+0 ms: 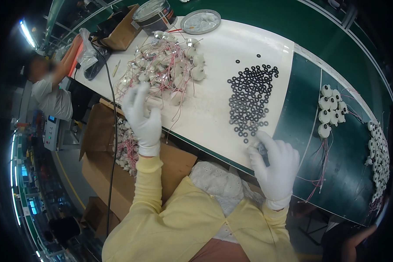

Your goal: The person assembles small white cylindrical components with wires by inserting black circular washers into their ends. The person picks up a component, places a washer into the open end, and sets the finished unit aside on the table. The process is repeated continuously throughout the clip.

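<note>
Roughly early-to-mid, I'd judge: two batches of white round parts (332, 109) sit done on the green belt (301, 87), while a big tangled pile of wired parts (166, 70) and the spread of black rings (251, 98) remain on the white board (214, 118). Left hand (143, 115) is spread at the pile's near edge; right hand (275, 168) pinches a small dark piece, likely a ring, just below the rings.

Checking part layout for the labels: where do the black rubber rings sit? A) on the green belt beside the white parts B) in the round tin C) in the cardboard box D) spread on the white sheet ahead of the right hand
D: the black rings lie scattered on the white sheet, just beyond the gloved right hand, not boxed or on the belt.
</note>
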`<state>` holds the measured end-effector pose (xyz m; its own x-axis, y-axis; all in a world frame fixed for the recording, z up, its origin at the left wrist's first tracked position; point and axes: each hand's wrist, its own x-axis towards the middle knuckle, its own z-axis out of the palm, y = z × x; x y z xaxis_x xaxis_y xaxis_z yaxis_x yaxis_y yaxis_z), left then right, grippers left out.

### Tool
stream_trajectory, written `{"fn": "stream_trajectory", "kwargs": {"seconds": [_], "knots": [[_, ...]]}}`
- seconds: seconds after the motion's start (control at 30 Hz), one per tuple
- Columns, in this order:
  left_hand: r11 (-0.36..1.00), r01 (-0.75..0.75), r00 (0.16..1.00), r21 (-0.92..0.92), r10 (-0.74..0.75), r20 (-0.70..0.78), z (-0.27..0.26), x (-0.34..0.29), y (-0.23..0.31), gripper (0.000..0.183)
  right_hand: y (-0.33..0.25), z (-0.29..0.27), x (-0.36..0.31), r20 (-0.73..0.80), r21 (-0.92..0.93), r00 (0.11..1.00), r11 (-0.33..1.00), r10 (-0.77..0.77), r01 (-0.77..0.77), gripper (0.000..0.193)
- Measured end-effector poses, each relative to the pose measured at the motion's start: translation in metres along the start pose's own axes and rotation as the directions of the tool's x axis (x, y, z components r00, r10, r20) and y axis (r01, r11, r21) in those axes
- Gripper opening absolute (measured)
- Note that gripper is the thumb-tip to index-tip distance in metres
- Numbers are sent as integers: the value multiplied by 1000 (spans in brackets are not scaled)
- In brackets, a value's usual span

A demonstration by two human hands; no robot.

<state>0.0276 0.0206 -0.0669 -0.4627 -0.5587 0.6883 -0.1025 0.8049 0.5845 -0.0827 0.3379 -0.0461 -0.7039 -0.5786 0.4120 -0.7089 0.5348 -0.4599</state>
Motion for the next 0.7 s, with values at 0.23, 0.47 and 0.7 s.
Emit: {"fn": "stream_trajectory", "kwargs": {"seconds": [0.23,0.47,0.7], "knots": [[857,-4,952,-515,-155,-265,-2,80,37,61,2,-1,-1,-9,17,1000,1000,3,-3,38],[887,-238,969,-395,189,-161,-28,152,29,61,-1,-4,-1,-9,61,997,995,80,-79,38],[456,-17,846,-890,482,231,-74,163,19,55,14,-25,-7,-10,34,962,962,273,-273,33]]}}
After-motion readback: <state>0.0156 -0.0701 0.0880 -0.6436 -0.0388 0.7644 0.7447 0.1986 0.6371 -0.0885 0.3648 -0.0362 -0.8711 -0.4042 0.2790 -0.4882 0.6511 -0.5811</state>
